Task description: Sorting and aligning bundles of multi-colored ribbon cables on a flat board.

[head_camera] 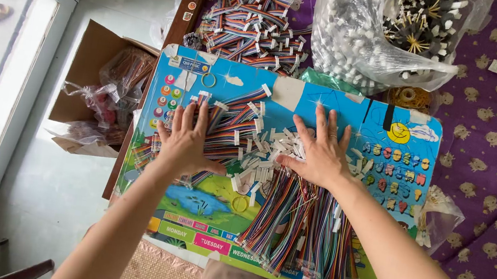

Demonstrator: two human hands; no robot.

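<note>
Where wires lie: colourful board (200, 216), purple cloth (495, 159).

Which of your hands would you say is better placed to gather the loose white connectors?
Probably the right hand: its fingers already rest on the white connectors. The left hand lies flat on the ribbon cables, off to their side.
</note>
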